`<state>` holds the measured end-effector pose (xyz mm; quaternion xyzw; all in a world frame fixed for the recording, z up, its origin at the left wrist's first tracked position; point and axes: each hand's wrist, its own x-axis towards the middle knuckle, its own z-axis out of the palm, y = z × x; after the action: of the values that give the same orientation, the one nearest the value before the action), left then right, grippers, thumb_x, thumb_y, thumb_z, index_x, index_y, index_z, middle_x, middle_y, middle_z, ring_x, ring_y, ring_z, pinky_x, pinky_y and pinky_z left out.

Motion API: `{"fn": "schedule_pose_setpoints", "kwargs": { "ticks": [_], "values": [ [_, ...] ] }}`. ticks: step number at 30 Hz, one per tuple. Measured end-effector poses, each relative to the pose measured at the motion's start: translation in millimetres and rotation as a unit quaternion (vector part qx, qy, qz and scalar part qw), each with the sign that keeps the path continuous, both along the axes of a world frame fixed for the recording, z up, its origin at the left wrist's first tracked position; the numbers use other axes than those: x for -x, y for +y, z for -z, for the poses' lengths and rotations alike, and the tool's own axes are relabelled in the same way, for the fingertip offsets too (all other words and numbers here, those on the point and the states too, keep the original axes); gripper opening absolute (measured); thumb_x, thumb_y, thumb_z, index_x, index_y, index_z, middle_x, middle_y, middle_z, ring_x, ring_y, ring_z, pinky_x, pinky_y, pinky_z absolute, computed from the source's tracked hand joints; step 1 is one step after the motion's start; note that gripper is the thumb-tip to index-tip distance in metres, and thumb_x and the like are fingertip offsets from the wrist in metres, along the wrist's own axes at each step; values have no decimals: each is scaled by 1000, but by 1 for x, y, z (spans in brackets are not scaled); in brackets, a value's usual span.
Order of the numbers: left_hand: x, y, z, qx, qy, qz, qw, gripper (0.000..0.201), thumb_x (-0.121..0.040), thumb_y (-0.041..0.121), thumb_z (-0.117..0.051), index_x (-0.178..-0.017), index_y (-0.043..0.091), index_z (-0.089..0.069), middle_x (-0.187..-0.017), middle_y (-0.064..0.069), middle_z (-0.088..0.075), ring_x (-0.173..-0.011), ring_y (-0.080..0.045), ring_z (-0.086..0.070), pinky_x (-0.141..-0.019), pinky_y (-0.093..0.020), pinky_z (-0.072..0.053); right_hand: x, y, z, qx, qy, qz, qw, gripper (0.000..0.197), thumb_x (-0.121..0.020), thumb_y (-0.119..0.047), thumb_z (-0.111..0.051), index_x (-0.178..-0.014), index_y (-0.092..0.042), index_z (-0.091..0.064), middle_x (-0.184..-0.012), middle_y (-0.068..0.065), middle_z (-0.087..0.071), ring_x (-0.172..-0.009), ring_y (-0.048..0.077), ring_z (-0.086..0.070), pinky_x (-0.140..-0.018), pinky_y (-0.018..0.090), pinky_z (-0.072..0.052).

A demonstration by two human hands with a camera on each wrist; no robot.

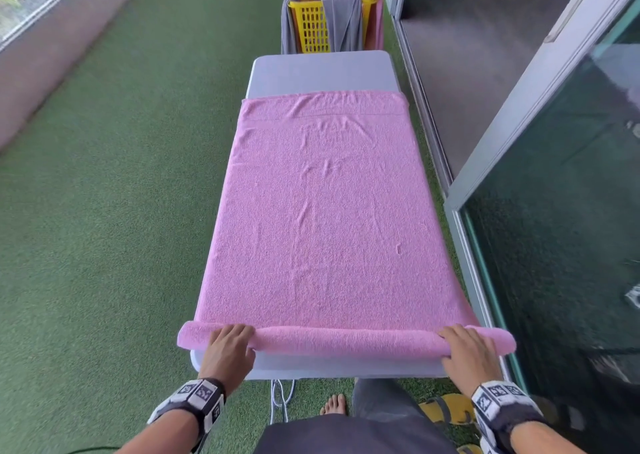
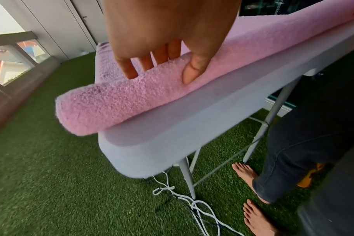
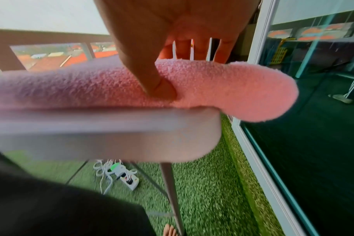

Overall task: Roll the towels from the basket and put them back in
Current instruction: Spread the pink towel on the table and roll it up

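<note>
Grey table (image 1: 322, 69), pink towel (image 1: 322, 211), both hands gripping its roll

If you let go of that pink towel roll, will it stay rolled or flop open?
The pink towel is probably floppy: it wrinkles, and its rolled ends sag past the table corners. The roll is thin, pinned by the left hand and right hand, so it would likely loosen.

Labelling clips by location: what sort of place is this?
Probably a balcony or covered terrace: artificial grass underfoot, a glass railing overlooking rooftops, sliding glass doors beside the folding table.
</note>
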<state>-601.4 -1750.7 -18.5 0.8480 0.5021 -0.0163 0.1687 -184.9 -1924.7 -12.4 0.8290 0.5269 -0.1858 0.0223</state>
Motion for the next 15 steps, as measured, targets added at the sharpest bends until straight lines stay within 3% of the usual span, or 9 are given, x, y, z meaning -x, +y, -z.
{"fn": "schedule_pose_setpoints", "kwargs": {
  "ticks": [2,4,5,7,8,10,12,14,15],
  "values": [
    [-4,9,-3,-45,-1,3,999,9,-83,17,-57,-87,20,-64,-86,4,-68,-77,-15,-62,-80,-47,-53,-6,17,-8,-12,-39,-14,999,33,-78,-22,-64,-109,-35,-62,-109,-15,-60,-105,11,-55,-97,35,-38],
    [-7,17,1,-44,19,-7,999,44,-88,18,-29,-118,9,-60,-120,-7,-64,-109,-25,-61,-99,-57,-43,-10,30,-12,-41,-48,6,998,39,-82,-15,-59,-118,-30,-62,-119,-9,-60,-112,17,-55,-103,41,-38],
    [-8,20,6,-44,27,-10,999,54,-89,17,-21,-134,6,-49,-137,-9,-50,-126,-29,-49,-108,-56,-31,-11,33,-11,-65,-50,15,997,40,-84,-12,-57,-121,-23,-62,-123,-3,-61,-113,22,-56,-103,45,-39],
    [-8,17,11,-25,39,0,999,52,-95,28,-26,-143,8,-33,-145,-7,-30,-136,-26,-29,-112,-48,-17,-10,28,-3,-92,-41,1,995,37,-93,-19,-49,-129,-16,-58,-133,1,-57,-123,25,-52,-107,47,-37],
    [-7,12,12,-11,41,5,999,55,-95,36,-39,-143,9,-32,-145,-6,-28,-136,-25,-28,-112,-46,-16,-7,21,2,-84,-27,-9,996,39,-95,-25,-51,-132,-17,-54,-136,-1,-54,-129,23,-48,-111,46,-34],
    [-7,7,14,10,41,13,999,69,-80,31,-72,-138,9,-43,-141,-10,-43,-132,-27,-41,-110,-47,-24,-6,6,11,-52,-4,-29,998,52,-80,-26,-74,-128,-20,-57,-128,-3,-59,-124,24,-53,-109,46,-36],
    [-7,6,9,10,38,10,999,58,-63,17,-85,-117,12,-63,-116,-6,-67,-107,-24,-63,-98,-47,-44,-5,0,10,-10,10,-14,1000,56,-63,-20,-84,-114,-25,-63,-112,-6,-66,-109,21,-61,-101,44,-42],
    [-10,9,5,-19,31,15,999,38,-57,13,-87,-89,19,-69,-85,5,-69,-77,-15,-64,-79,-40,-53,-8,9,0,9,-15,-8,1000,44,-71,-26,-75,-112,-32,-62,-112,-13,-63,-108,13,-57,-98,36,-38],
    [-14,14,2,-34,20,14,999,28,-61,14,-85,-82,20,-68,-78,7,-67,-71,-13,-61,-76,-38,-53,-13,17,-2,0,-33,-19,999,39,-77,-29,-67,-115,-33,-60,-116,-15,-61,-111,11,-54,-99,35,-35]
  ]
}}
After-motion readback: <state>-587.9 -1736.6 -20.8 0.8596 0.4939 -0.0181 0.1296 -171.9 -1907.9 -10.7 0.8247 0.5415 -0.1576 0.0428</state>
